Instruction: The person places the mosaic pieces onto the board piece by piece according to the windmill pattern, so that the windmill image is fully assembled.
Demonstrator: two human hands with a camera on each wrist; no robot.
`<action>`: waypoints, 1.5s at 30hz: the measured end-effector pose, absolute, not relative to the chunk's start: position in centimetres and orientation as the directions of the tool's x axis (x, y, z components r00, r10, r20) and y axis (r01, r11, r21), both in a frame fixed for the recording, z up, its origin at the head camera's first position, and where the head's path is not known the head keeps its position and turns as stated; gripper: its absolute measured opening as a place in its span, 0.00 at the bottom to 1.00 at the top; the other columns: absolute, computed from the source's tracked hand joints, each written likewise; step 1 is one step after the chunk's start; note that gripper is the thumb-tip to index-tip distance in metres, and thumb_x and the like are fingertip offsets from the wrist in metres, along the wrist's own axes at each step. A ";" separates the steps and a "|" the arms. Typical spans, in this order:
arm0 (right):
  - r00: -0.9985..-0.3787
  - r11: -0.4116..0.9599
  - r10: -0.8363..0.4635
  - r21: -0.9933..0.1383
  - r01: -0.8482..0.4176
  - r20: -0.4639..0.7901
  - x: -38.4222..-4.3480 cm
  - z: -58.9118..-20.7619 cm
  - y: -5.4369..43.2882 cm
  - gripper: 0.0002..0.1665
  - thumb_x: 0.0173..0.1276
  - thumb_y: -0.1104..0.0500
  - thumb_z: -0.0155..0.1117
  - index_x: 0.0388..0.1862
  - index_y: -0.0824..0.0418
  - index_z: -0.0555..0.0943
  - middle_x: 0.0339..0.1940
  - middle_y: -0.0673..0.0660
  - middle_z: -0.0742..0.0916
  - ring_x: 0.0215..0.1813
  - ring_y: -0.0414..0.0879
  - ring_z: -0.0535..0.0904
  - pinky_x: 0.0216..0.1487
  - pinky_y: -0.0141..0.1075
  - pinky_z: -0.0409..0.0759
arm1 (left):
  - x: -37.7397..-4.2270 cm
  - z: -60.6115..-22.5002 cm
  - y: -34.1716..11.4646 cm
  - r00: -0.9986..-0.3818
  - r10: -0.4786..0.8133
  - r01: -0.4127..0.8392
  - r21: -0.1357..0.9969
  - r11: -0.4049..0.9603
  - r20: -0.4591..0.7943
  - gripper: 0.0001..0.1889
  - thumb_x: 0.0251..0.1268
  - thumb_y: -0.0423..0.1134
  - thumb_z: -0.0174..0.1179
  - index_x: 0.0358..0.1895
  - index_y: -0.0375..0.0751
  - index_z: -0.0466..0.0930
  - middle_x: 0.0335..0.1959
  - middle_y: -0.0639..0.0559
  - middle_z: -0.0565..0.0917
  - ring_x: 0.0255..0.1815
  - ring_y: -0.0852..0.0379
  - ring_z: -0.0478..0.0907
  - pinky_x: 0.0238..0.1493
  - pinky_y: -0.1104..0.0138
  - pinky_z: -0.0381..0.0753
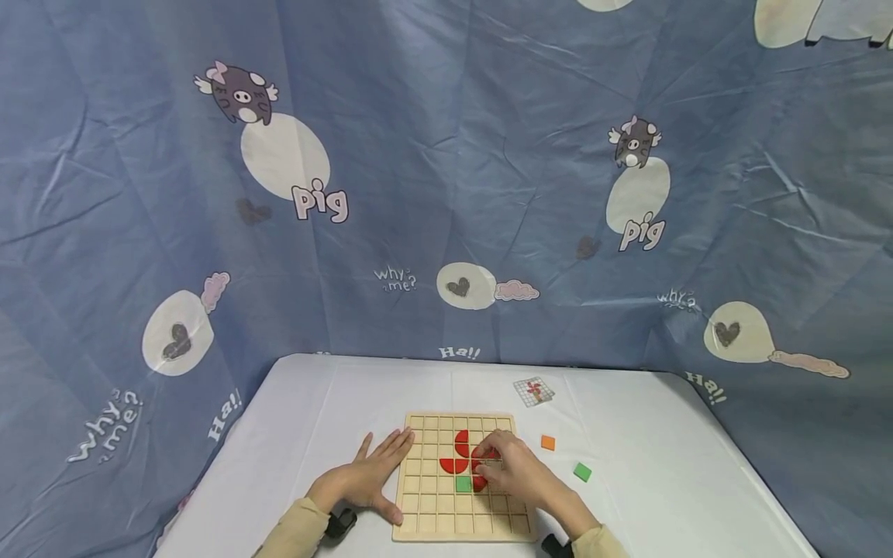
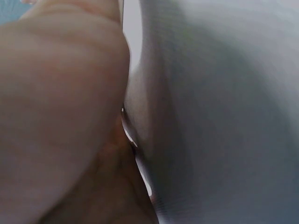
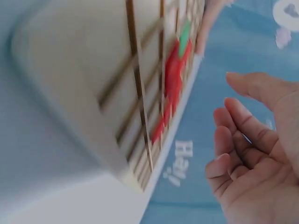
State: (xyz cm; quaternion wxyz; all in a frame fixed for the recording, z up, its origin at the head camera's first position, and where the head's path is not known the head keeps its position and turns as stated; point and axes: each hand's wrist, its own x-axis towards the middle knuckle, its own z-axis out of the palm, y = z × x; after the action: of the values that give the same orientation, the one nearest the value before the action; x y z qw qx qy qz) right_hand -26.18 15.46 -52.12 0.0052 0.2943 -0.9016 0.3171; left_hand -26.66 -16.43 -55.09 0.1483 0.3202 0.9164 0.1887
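A wooden grid board point(image 1: 425, 528) lies on the white table. Red rounded pieces point(image 1: 453, 466) form a pinwheel-like cluster near its middle, and a green square tile point(image 1: 463, 484) sits just below them. My left hand point(image 1: 366, 474) lies with fingers spread along the board's left edge, fingertips and thumb at the rim. Over the right part of the cluster hovers my right hand point(image 1: 519, 470), covering some of the red pieces. In the right wrist view its fingers point(image 3: 250, 126) are loosely bent, thumb apart from them, with nothing between. The left wrist view is mostly blurred skin and table.
Right of the board lie a loose orange tile point(image 1: 547, 442) and a green tile point(image 1: 582, 472). Small pattern cards point(image 1: 533, 391) rest behind it on the white tabletop point(image 1: 663, 480). A blue printed curtain point(image 1: 418, 194) hangs around the table's back and sides.
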 end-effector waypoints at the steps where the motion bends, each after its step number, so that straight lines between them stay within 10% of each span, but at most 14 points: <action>1: -0.831 0.628 -0.517 -0.571 -0.530 0.203 -26.3 -51.8 15.9 0.09 0.65 0.57 0.67 0.42 0.57 0.79 0.42 0.50 0.83 0.43 0.45 0.77 0.40 0.30 0.77 | -26.7 -55.0 -16.4 -0.750 0.644 0.532 0.442 0.722 -0.151 0.70 0.38 0.70 0.68 0.77 0.36 0.36 0.80 0.40 0.39 0.80 0.38 0.36 0.70 0.31 0.31; 14: -0.897 0.720 -0.309 -0.538 -0.438 0.317 -28.6 -50.6 22.7 0.14 0.55 0.63 0.73 0.39 0.54 0.79 0.35 0.46 0.81 0.38 0.44 0.75 0.38 0.31 0.74 | -26.6 -54.6 -16.3 -0.750 0.642 0.523 0.450 0.724 -0.160 0.69 0.40 0.67 0.70 0.77 0.36 0.35 0.80 0.39 0.38 0.80 0.38 0.35 0.70 0.32 0.29; 45: -0.986 0.830 -0.148 -0.532 -0.165 0.075 -31.0 -54.7 25.8 0.13 0.55 0.62 0.74 0.38 0.60 0.81 0.35 0.50 0.81 0.38 0.41 0.75 0.40 0.37 0.76 | -26.9 -55.1 -16.6 -0.742 0.654 0.540 0.448 0.713 -0.147 0.69 0.40 0.70 0.67 0.77 0.36 0.34 0.80 0.39 0.38 0.79 0.37 0.35 0.70 0.31 0.30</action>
State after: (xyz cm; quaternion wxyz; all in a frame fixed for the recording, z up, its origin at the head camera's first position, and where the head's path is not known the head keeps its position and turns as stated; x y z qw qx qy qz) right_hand -30.98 25.77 -54.74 0.0153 0.0819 -0.9565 0.2796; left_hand -26.89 -16.55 -55.12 0.1490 0.3268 0.9133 0.1920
